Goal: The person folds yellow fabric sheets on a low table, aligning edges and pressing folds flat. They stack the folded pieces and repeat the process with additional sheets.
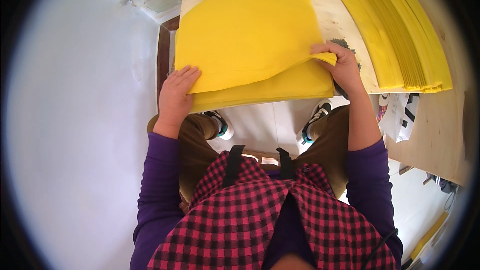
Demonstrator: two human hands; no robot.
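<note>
A large yellow cloth-like sheet [245, 35] lies spread over the pale wooden table. Its near right corner is lifted and curls up, held between the thumb and fingers of my right hand [342, 67]. At the near left corner my left hand [176, 95] rests with its fingers stretched flat on top of the sheet; its thumb is hard to make out. Beneath the raised edge shows more yellow sheet material [270, 87], lying along the table's front edge. Whether this is one layer or several, I cannot tell.
Right of the sheet, a fanned stack of yellow folded sheets [400, 40] lies on the table [345, 25]. A small dark grey piece [342, 45] sits behind my right hand. A white printed bag [400, 115] hangs below the table edge. A white wall [80, 120] rises close on the left.
</note>
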